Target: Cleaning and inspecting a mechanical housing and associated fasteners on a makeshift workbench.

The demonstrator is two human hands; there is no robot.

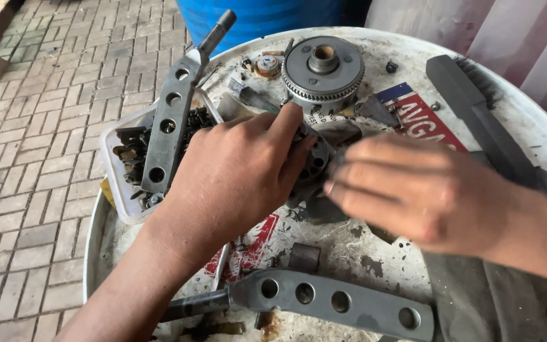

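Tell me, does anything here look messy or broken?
Yes. The round white tabletop is badly chipped, with dark patches where paint has flaked off. One metal lever lies slanted across the small white tray, sticking out past its rim. The left hand and right hand hold a round metal part.

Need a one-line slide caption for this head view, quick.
Left hand and right hand grip a round dark metal holed part on a white drum top, below a grey toothed gear.
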